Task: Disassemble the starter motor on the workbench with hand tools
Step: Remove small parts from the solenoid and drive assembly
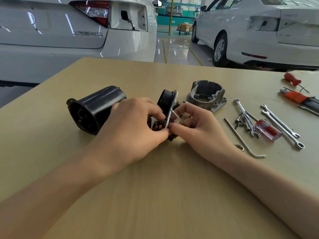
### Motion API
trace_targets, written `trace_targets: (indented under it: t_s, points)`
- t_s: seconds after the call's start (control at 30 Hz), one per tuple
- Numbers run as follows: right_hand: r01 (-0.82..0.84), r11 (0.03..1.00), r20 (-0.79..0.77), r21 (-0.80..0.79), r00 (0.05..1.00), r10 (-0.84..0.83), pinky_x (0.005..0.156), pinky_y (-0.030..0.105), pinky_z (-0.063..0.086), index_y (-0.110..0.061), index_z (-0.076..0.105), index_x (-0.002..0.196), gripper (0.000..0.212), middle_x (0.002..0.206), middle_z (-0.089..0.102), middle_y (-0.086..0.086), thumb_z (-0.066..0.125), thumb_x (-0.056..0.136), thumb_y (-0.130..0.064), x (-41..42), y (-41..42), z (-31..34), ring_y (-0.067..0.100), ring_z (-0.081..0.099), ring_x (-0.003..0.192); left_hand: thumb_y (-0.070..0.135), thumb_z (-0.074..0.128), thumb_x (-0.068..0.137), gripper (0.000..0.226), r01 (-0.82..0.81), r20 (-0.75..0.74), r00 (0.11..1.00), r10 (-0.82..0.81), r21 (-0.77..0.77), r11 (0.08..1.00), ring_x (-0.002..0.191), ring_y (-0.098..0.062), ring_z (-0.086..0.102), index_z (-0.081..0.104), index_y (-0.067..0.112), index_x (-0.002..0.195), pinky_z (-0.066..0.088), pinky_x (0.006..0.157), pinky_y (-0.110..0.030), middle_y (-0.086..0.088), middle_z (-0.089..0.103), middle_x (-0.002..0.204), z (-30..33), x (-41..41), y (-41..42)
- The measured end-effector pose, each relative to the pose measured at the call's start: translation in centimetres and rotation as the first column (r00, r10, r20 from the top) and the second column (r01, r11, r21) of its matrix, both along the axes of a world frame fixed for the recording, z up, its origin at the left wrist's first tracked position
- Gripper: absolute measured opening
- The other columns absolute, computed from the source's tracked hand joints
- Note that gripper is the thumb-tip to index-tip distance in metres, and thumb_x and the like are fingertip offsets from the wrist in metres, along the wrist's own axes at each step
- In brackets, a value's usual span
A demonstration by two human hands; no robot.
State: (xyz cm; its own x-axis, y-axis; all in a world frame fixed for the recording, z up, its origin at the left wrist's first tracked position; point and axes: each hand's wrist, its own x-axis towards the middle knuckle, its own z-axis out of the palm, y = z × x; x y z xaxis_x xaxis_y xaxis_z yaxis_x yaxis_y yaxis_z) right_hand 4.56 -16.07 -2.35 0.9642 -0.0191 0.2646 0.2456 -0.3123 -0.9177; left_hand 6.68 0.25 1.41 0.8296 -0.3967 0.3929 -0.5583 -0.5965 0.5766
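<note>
Starter motor point(168, 107) in pieces: black, silver-plated, coppery windings.

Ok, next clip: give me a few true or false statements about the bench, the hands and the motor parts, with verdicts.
1. Both hands, left hand and right hand, grip the brush-plate assembly. True.
2. The black cylindrical housing stands upright. False: it lies on its side.
3. The grey aluminium end housing sits apart, untouched. True.
4. The right hand holds the clear-handled screwdriver. False: it lies among the wrenches.
5. The red-handled screwdriver lies at the far right. True.
</note>
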Motion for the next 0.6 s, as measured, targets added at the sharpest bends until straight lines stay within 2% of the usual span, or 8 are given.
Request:
trace_targets:
  t_s: [0.07, 0.13, 0.17, 0.27, 0.33, 0.43, 0.5, 0.6]
  points:
    - [0.016, 1.0, 0.009, -0.024, 1.0, -0.016, 0.052, 0.028, 0.034, -0.022, 0.061, 0.088, 0.011, 0.057, 0.065, 0.007, 0.067, 0.086, -0.013, -0.13, -0.03, -0.03, 0.016, 0.045, 0.051, 0.044, 0.071, 0.065, 0.024, 0.004, -0.008, 1.0, -0.004, 0.014, 1.0, 0.097, -0.006, 0.06, 0.075, 0.033, 0.087, 0.041, 0.099, -0.042, 0.021, 0.068, 0.097, 0.05, 0.09, 0.11]
    - [0.021, 0.998, 0.027, -0.059, 0.999, -0.019, 0.044, 0.019, 0.031, -0.022, 0.061, 0.09, 0.009, 0.052, 0.063, 0.0, 0.065, 0.089, -0.015, -0.25, 0.08, -0.04, 0.005, 0.039, 0.042, 0.042, 0.071, 0.067, 0.024, 0.018, -0.001, 1.0, -0.018, 0.021, 1.0, 0.097, -0.007, 0.06, 0.075, 0.032, 0.089, 0.042, 0.099, -0.042, 0.02, 0.068, 0.098, 0.04, 0.11, 0.18]
    - [0.024, 0.998, 0.031, -0.066, 0.999, -0.022, 0.043, 0.017, 0.03, -0.022, 0.06, 0.09, 0.008, 0.051, 0.062, -0.001, 0.065, 0.089, -0.015, -0.24, 0.13, -0.05, 0.005, 0.039, 0.042, 0.04, 0.072, 0.069, 0.023, 0.025, 0.006, 1.0, -0.025, 0.026, 0.999, 0.097, -0.008, 0.061, 0.076, 0.031, 0.09, 0.042, 0.098, -0.042, 0.019, 0.068, 0.097, 0.02, 0.09, 0.21]
    - [0.018, 0.998, 0.003, -0.067, 1.0, -0.018, 0.045, 0.025, 0.029, -0.018, 0.06, 0.092, 0.005, 0.052, 0.058, 0.002, 0.063, 0.088, -0.016, -0.09, 0.1, 0.1, 0.014, 0.04, 0.047, 0.04, 0.071, 0.073, 0.023, 0.046, 0.025, 0.999, -0.048, 0.056, 0.997, 0.096, -0.011, 0.061, 0.076, 0.033, 0.094, 0.043, 0.098, -0.042, 0.018, 0.069, 0.096, -0.02, 0.06, 0.31]
    - [0.012, 0.997, -0.022, -0.082, 1.0, -0.014, 0.044, 0.024, 0.027, -0.015, 0.061, 0.093, 0.01, 0.051, 0.055, 0.0, 0.061, 0.084, -0.02, 0.05, 0.11, 0.27, 0.011, 0.036, 0.044, 0.043, 0.068, 0.073, 0.024, 0.061, 0.022, 0.998, -0.063, 0.07, 0.996, 0.094, -0.011, 0.061, 0.075, 0.037, 0.096, 0.044, 0.096, -0.04, 0.016, 0.071, 0.092, 0.01, 0.04, 0.37]
    - [0.034, 0.993, -0.001, -0.114, 0.999, -0.034, 0.048, 0.029, 0.031, -0.015, 0.061, 0.092, 0.021, 0.061, 0.061, 0.017, 0.059, 0.077, -0.029, 0.13, 0.3, 0.45, 0.014, 0.04, 0.048, 0.046, 0.067, 0.069, 0.026, 0.079, 0.023, 0.997, -0.08, 0.032, 0.996, 0.083, -0.004, 0.061, 0.074, 0.039, 0.093, 0.046, 0.088, -0.033, 0.018, 0.072, 0.082, 0.15, -0.03, 0.43]
    - [0.053, 0.989, 0.025, -0.137, 0.998, -0.05, 0.05, 0.029, 0.032, -0.013, 0.06, 0.088, 0.016, 0.065, 0.06, 0.021, 0.06, 0.079, -0.026, 0.13, 0.44, 0.47, 0.014, 0.042, 0.051, 0.048, 0.064, 0.065, 0.031, 0.095, 0.013, 0.995, -0.096, 0.034, 0.995, 0.079, -0.003, 0.062, 0.074, 0.037, 0.092, 0.046, 0.085, -0.031, 0.017, 0.071, 0.078, 0.18, -0.03, 0.33]
    - [0.058, 0.989, 0.039, -0.138, 0.998, -0.054, 0.048, 0.025, 0.029, -0.009, 0.059, 0.082, 0.006, 0.058, 0.056, 0.016, 0.061, 0.083, -0.015, 0.3, 0.34, 0.23, 0.011, 0.04, 0.048, 0.047, 0.063, 0.064, 0.028, 0.115, -0.013, 0.993, -0.114, 0.046, 0.992, 0.076, -0.003, 0.062, 0.075, 0.039, 0.088, 0.044, 0.08, -0.023, 0.016, 0.07, 0.074, 0.05, 0.19, 0.2]
